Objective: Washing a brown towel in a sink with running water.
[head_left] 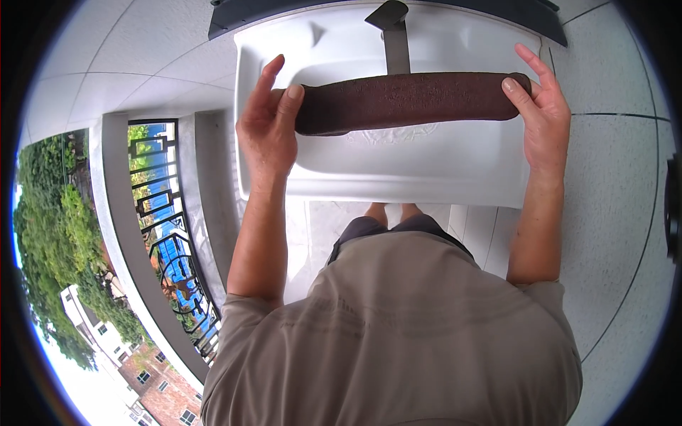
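My left hand (272, 128) and my right hand (543, 113) hold a long dark brown strip, seemingly a folded towel (408, 101), by its two ends. It is stretched nearly level over the white washbasin (405, 181), in front of the dark grey tap (398, 50). Both thumbs press on the near face of the towel, and the index fingers point up and away from it. My other fingers are mostly hidden behind the ends. Below the towel's lower edge, rippling water (398, 133) shows in the basin; the tap's lower part is hidden behind the towel.
A dark ledge (284, 11) runs along the basin's far side. Pale tiled wall (611, 177) lies to the right. On the left, a black metal railing (167, 220) stands between grey pillars, with trees (60, 213) and buildings beyond.
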A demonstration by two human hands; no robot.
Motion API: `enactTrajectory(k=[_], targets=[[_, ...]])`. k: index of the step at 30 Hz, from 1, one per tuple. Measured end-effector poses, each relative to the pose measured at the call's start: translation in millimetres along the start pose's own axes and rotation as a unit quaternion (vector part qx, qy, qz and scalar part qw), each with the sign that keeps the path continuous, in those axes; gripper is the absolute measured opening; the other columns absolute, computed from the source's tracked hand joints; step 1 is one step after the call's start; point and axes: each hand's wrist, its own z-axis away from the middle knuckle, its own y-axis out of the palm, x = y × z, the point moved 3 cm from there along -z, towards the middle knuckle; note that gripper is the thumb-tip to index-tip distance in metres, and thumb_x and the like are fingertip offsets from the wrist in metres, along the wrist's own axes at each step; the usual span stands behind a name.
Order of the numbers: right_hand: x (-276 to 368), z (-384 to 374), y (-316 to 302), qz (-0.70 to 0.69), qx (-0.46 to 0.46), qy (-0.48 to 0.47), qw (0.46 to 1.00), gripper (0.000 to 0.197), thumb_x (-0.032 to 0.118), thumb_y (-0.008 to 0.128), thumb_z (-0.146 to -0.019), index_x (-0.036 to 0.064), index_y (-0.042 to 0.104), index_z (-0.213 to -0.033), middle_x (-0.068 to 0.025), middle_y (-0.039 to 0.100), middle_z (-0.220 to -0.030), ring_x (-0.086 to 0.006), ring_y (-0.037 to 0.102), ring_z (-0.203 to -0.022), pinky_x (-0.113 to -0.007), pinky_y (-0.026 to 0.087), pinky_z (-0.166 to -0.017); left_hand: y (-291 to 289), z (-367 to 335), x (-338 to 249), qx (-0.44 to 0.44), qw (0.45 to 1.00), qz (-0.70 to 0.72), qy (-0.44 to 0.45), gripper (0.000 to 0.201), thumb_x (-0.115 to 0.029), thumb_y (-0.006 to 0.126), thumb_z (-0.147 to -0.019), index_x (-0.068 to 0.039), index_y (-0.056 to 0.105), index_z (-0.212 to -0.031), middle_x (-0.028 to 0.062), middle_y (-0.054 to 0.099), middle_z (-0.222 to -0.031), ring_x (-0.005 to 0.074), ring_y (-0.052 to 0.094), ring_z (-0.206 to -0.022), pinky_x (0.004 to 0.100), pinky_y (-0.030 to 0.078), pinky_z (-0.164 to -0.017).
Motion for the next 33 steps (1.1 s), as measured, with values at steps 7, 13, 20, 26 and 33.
enactTrajectory(k=[7,13,20,26,33], targets=[[-43,-8,-9,0.042,-0.085,0.003,0.996,0.029,0.020,0.062,-0.108,0.0082,0.071,-0.133,0.0031,0.071,-0.103,-0.0029,0.053,-0.084,-0.021,0.041,-0.072,6,-7,15,-0.005,0.999,-0.029,-0.022,0.043,-0.022,0.076,-0.100,-0.012,0.069,-0.141,0.0019,0.075,-0.085,0.0067,0.065,-0.071,0.0262,0.054,-0.071],[-166,71,28,-0.151,-0.073,0.396,0.903,0.040,0.016,0.073,-0.098,0.0023,0.067,-0.135,-0.0112,0.069,-0.117,-0.0158,0.064,-0.102,-0.028,0.051,-0.088,45,50,102,0.043,0.982,0.044,-0.181,0.026,-0.013,0.071,-0.099,-0.009,0.078,-0.124,-0.0012,0.070,-0.086,0.0060,0.060,-0.084,0.0244,0.050,-0.085],[-202,95,10,-0.048,-0.085,0.339,0.936,0.031,0.022,0.066,-0.104,-0.0006,0.073,-0.125,-0.0031,0.071,-0.112,-0.0104,0.061,-0.101,-0.025,0.048,-0.093,38,78,129,0.082,0.943,0.137,-0.293,0.031,-0.011,0.070,-0.101,0.000,0.073,-0.129,0.0004,0.072,-0.093,0.0086,0.062,-0.088,0.0245,0.050,-0.084],[-94,36,8,-0.054,-0.085,0.128,0.987,0.027,0.019,0.064,-0.106,0.0050,0.073,-0.127,0.0002,0.072,-0.114,-0.0057,0.059,-0.096,-0.022,0.046,-0.080,29,33,66,0.000,0.987,0.104,-0.119,0.031,-0.010,0.074,-0.099,0.000,0.073,-0.129,0.0011,0.074,-0.097,0.0091,0.067,-0.097,0.0265,0.053,-0.093],[-159,46,12,0.057,0.108,0.240,0.963,0.033,0.020,0.072,-0.098,0.0074,0.072,-0.128,-0.0036,0.073,-0.116,-0.0121,0.064,-0.104,-0.031,0.052,-0.092,49,29,82,0.281,0.926,-0.251,-0.027,0.054,-0.011,0.082,-0.086,-0.021,0.070,-0.137,0.0110,0.065,-0.107,0.0273,0.068,-0.104,0.0391,0.055,-0.098]])
